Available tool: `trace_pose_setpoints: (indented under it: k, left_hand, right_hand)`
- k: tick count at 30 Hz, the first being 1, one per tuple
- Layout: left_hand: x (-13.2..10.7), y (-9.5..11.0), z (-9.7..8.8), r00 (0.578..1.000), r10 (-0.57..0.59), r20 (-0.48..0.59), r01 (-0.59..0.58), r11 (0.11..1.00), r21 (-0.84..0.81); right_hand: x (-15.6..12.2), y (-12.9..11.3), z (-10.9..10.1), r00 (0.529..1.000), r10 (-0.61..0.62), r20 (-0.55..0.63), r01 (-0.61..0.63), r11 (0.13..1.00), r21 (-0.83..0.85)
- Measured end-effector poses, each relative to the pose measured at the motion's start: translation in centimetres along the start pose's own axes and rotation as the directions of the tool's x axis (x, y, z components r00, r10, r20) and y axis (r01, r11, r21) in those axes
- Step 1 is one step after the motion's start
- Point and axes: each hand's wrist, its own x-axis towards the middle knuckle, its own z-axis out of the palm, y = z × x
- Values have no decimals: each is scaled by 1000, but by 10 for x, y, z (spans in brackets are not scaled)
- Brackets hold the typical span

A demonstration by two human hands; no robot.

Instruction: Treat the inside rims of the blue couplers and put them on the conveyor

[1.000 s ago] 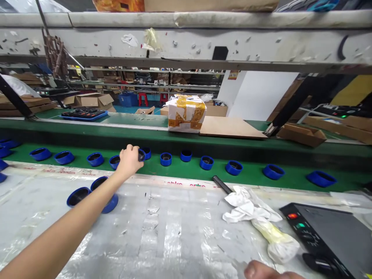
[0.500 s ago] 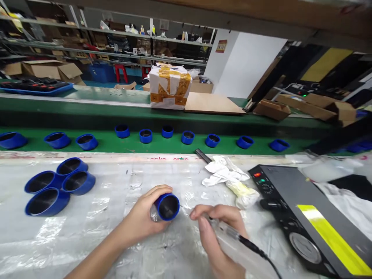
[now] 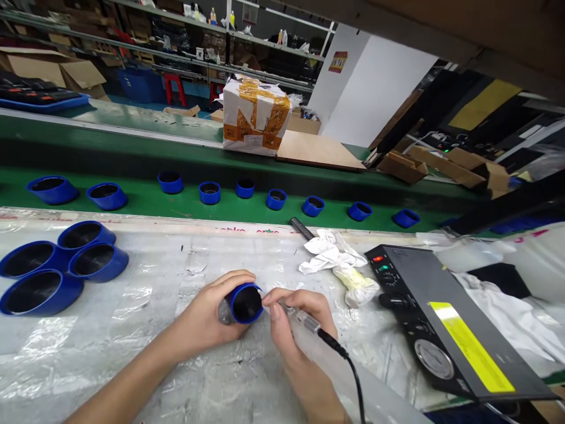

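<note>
- Toward the left edge of the tabletop (image 3: 150, 294), a cluster of four blue cups (image 3: 62, 262) is standing close together, dark insides facing up.
- Just past the far edge of the tabletop, a row of blue cups (image 3: 245, 192) is stretching along the green belt (image 3: 141, 200), each cup standing apart from the next.
- Between the middle of the tabletop and its near edge, the person's left hand (image 3: 205, 318) is gripping the held cup (image 3: 247, 303) around its side, fingers above and thumb below. The blue rim and dark mouth are facing right and toward the wearer; a greyish part is showing beside the palm, too unclear to name.
- Beyond the belt, a taped white box (image 3: 256, 118) is sitting on a ledge, and a flat board (image 3: 318, 150) is lying just right of it.
- The right hand (image 3: 295, 359) is pinching a translucent tool (image 3: 314, 344), its front end pointing at the right side of the held cup's rim; whether the two are touching, one cannot tell. A black cable (image 3: 358, 386) is trailing from the tool toward the near edge.
- Near the far edge, right of the middle, a dark ribbed stick (image 3: 302, 228) is lying beside a crumpled white cloth (image 3: 331, 253), and a yellowish wad (image 3: 355, 285) is touching the cloth's nearer side.
- Toward the right edge, a black control unit (image 3: 485, 330) is resting, one red light and one green light glowing.
</note>
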Motion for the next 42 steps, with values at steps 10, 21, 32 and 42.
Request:
trace_pose_setpoints:
  k: [10,21,32,42]
  left_hand:
    - [-1,3,1,1000,-27,-5,28,1000,12]
    - [-2,-3,1,1000,-19,-11,19,1000,21]
    - [1,3,-1,999,-41,-27,41,999,23]
    - [0,7,-3,998,-60,-19,61,998,30]
  right_hand:
    - [-2,0,-2,1000,-8,-22,7,1000,-26]
    - [-5,-2,-6,999,24,-21,-25,999,-40]
    - [-16,-1,-10,998,50,-34,-52,997,-52]
    - [-27,-9,-4,991,125,-53,-128,989,-71]
